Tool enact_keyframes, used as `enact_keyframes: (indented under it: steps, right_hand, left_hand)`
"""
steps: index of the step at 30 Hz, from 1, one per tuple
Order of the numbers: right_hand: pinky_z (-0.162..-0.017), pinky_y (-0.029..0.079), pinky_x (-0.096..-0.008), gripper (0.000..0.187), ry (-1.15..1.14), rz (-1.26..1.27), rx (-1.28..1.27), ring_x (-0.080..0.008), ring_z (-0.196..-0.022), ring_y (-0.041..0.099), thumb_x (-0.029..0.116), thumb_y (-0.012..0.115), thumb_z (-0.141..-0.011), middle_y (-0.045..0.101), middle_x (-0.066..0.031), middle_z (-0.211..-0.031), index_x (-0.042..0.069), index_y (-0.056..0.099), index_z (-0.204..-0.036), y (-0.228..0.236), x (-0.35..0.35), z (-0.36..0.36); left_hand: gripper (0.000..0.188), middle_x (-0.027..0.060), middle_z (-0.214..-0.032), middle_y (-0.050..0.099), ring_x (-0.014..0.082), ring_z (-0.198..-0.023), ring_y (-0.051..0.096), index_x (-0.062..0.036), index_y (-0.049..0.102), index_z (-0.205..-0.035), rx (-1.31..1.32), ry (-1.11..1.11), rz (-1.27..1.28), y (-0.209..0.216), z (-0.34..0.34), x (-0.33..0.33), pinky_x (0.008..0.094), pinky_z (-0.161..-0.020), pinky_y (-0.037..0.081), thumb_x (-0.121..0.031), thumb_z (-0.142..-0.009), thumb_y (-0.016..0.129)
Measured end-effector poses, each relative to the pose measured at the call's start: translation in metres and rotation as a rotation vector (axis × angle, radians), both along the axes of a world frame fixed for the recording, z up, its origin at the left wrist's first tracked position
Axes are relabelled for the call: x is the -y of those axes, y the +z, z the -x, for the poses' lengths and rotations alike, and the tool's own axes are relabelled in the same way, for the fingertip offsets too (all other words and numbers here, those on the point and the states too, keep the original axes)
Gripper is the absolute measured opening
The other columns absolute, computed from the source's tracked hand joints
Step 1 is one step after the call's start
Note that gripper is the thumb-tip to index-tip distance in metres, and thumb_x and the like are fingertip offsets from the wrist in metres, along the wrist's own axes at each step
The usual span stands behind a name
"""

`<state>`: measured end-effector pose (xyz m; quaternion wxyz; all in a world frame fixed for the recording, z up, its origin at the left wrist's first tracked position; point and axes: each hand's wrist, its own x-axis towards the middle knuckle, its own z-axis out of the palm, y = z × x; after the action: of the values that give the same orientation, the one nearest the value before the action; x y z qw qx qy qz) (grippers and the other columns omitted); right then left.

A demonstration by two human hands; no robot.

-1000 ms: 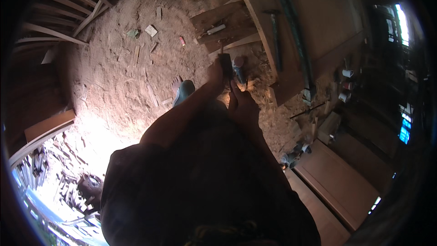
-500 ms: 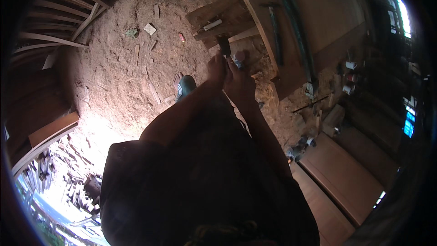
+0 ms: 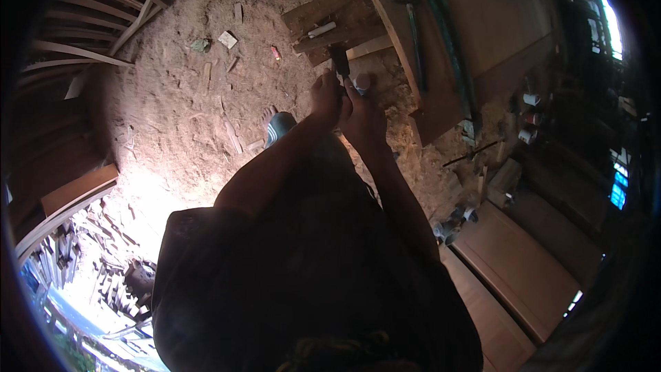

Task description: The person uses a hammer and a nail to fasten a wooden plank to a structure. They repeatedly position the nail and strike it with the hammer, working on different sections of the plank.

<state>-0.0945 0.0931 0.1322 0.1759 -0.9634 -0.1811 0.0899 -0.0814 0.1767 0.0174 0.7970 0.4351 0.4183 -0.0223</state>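
the left hand (image 3: 325, 100) and the right hand (image 3: 361, 114) are raised together in front of the person, side by side and touching, both clenched around a dark tool (image 3: 339, 60) whose upper end sticks up above the knuckles. the tool is narrow and dark; what kind it is cannot be told, since the hands hide its lower part. both forearms run up from the dark-clad body at the lower middle of the view.

beyond the hands lies a floor (image 3: 172, 117) thick with sawdust and wood chips, sunlit at the left. a few rough wooden planks (image 3: 330, 17) lie stacked on it just past the tip of the tool, with a small pale stick (image 3: 321, 29) resting on them. a boot toe (image 3: 279, 126) shows on the sawdust just left of the left forearm. to the right a large curved wooden board (image 3: 441, 41) stands tilted, with a long-handled hammer (image 3: 414, 41) lying along it. small offcuts are scattered over the sawdust near the upper left, and flat boards (image 3: 516, 269) lie at the lower right.
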Motion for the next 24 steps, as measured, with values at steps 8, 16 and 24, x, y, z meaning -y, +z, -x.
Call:
enact_keyframes:
  steps: [8, 16, 24]
  right_hand:
    - [-0.08, 0.055, -0.0494, 0.04, -0.031, -0.013, -0.043, -0.0421, -0.091, 0.069, 0.024, 0.056, -0.099, 0.07, -0.0238, -0.098, 0.013, 0.061, -0.137, 0.004, 0.002, 0.003]
    - [-0.079, 0.056, -0.0487, 0.04, 0.06, -0.077, 0.02, -0.0427, -0.09, 0.069, 0.024, 0.055, -0.1, 0.07, -0.0245, -0.096, 0.012, 0.06, -0.138, -0.003, 0.017, 0.006]
    - [-0.077, 0.056, -0.0477, 0.04, 0.017, 0.05, -0.042, -0.0423, -0.091, 0.069, 0.023, 0.059, -0.099, 0.069, -0.0252, -0.103, 0.012, 0.062, -0.137, 0.002, 0.008, -0.002]
  left_hand:
    - [0.042, 0.0093, -0.076, 0.062, 0.0197, -0.062, 0.059, -0.0039, 0.064, -0.1, -0.069, 0.007, 0.133, 0.004, 0.001, -0.002, 0.0358, -0.057, 0.047, -0.042, -0.103, 0.045]
    - [0.045, 0.0077, -0.074, 0.059, 0.0187, -0.061, 0.059, -0.0045, 0.064, -0.097, 0.022, -0.04, 0.106, -0.008, -0.001, -0.003, 0.0344, -0.054, 0.047, -0.046, -0.101, 0.047]
    - [0.046, 0.0053, -0.077, 0.059, 0.0164, -0.064, 0.059, -0.0042, 0.064, -0.095, -0.019, -0.011, 0.313, 0.007, -0.001, -0.003, 0.0314, -0.056, 0.046, -0.047, -0.103, 0.046]
